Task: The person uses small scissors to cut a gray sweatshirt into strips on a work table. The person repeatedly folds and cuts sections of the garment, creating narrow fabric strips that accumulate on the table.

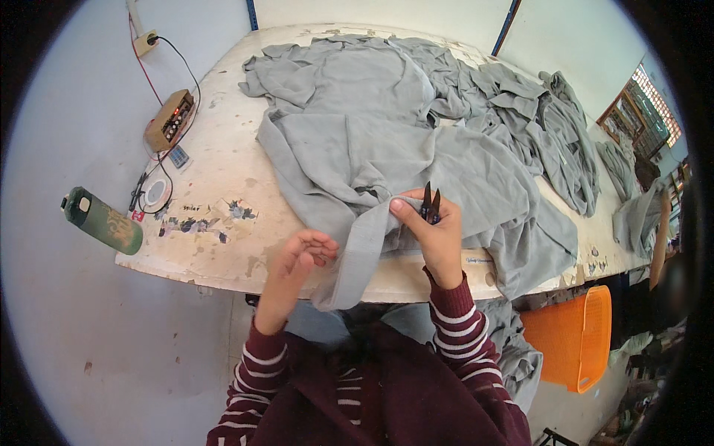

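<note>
The right hand (435,234) pinches a fold of the grey cloth (387,141) between thumb and forefinger and grips small black snips (431,205), blades pointing up. The left hand (301,256) hovers just left of the hanging strip of cloth, fingers curled loosely, holding nothing.

The cloth lies heaped over the middle and right of the table (223,193); one strip drops over the near edge between the hands. The left third of the tabletop is bare, worn and paint-chipped, up to its rounded near-left corner. Beyond that corner stands one green bottle (102,221), clear of the edge.

On the left of the table: one tan box (170,119) with wires, one white tape roll (155,192). One orange basket (576,338) stands below the table's right end, by more grey cloth.
</note>
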{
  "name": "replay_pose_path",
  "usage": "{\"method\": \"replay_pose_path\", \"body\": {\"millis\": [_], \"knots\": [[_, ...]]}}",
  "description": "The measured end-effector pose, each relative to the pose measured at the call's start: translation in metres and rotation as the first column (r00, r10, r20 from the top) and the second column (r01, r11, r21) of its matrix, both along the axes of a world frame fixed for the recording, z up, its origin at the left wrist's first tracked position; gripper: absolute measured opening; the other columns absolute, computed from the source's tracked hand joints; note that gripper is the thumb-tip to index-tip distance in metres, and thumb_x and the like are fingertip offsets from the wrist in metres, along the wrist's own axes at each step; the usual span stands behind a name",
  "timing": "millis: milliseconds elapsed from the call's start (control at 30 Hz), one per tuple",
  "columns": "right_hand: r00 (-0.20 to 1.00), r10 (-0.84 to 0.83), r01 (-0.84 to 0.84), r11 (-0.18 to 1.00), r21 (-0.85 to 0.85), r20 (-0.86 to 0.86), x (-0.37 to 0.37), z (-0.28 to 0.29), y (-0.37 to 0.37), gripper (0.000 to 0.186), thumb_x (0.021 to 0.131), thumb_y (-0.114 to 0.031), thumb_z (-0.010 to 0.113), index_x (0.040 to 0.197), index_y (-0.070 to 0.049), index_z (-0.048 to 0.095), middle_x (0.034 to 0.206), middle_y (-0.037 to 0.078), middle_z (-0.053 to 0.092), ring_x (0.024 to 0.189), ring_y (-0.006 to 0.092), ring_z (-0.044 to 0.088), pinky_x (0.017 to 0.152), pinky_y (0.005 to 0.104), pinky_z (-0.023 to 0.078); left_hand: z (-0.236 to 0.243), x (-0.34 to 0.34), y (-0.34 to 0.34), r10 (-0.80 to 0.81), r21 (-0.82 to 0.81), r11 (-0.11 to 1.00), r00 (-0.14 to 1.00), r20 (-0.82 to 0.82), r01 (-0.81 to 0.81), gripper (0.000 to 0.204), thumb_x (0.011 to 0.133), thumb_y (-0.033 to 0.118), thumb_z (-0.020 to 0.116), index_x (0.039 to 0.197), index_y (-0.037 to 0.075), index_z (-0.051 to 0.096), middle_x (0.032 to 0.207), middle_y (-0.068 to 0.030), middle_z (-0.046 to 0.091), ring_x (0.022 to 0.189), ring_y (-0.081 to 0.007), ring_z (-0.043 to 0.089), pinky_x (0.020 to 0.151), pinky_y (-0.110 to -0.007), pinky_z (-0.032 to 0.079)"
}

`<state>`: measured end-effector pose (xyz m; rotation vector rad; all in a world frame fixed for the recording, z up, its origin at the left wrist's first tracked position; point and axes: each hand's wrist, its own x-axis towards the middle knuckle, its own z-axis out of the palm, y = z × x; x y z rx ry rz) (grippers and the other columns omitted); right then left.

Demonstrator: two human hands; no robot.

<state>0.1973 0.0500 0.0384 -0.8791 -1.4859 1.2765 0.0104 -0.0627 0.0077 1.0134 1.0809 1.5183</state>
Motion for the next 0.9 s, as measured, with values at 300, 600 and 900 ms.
{"method": "replay_pose_path", "body": {"millis": [300, 600, 900], "knots": [[0.949, -0.291, 0.209, 0.867, 0.453, 0.118, -0.01, 0.007, -0.01, 0.033, 0.075, -0.008, 0.075, 0.107, -0.004, 0.068, 0.079, -0.001, 0.064, 0.058, 0.0047, 0.045, 0.055, 0.0184, 0.036, 0.001, 0.034, -0.01, 0.007, 0.048, 0.999, 0.999, 0.041, -0.009, 0.018, 0.085, 0.003, 0.067, 0.098, 0.003, 0.054, 0.091, 0.0005, 0.059, 0.085, -0.007, 0.054, 0.076, -0.023, 0.043], [0.905, -0.065, -0.178, 0.839, 0.515, 0.42, 0.018, 0.018, -0.044, 0.022, 0.074, -0.014, 0.075, 0.094, -0.007, 0.069, 0.085, 0.009, 0.07, 0.071, 0.0216, 0.069, 0.06, 0.0288, 0.052, -0.001, 0.032, -0.008, -0.045, 0.062, 0.997, 0.994, 0.096, 0.039, 0.017, 0.084, 0.002, 0.068, 0.092, 0.004, 0.054, 0.09, 0.0012, 0.058, 0.084, -0.006, 0.052, 0.076, -0.022, 0.041], [0.909, -0.078, -0.187, 0.802, 0.567, 0.41, 0.015, 0.015, -0.04, 0.019, 0.074, -0.014, 0.075, 0.091, -0.007, 0.07, 0.084, 0.008, 0.07, 0.069, 0.0217, 0.069, 0.059, 0.0291, 0.051, 0.001, 0.032, -0.009, -0.045, 0.05, 0.998, 0.994, 0.097, 0.041, 0.018, 0.083, 0.002, 0.069, 0.091, 0.005, 0.053, 0.09, 0.0014, 0.058, 0.084, -0.0059, 0.052, 0.076, -0.022, 0.041]]}}
